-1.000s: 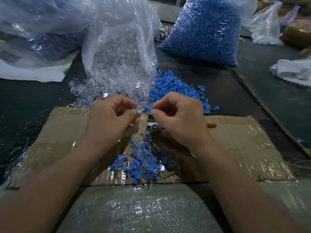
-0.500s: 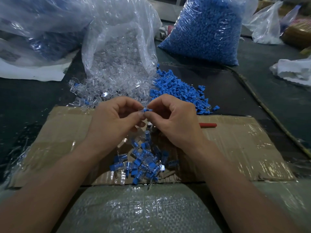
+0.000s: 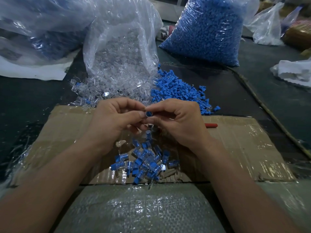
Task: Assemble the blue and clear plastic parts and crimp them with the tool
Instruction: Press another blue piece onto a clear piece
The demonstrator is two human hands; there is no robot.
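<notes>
Dark table [image 3: 252,91] carries taped cardboard [image 3: 244,148]. Above it, left hand [image 3: 116,120] and right hand [image 3: 178,121] meet fingertip to fingertip, both pinched on one small blue and clear part [image 3: 148,114]. Assembled pieces [image 3: 144,160] lie heaped below the hands. Beyond, an open bag [image 3: 121,47] spills clear parts beside loose blue parts [image 3: 176,89]; a sealed bag [image 3: 205,29] holds blue ones.

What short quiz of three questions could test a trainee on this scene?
1. True or false: the blue pile lies on the cardboard.
2. What do both hands hold? A) tool B) blue part C) bag
3. The joined parts lie ____ the wrists.

Key: 1 false, it lies beyond it. 2 B: left hand and right hand pinch it. 3 between.
</notes>
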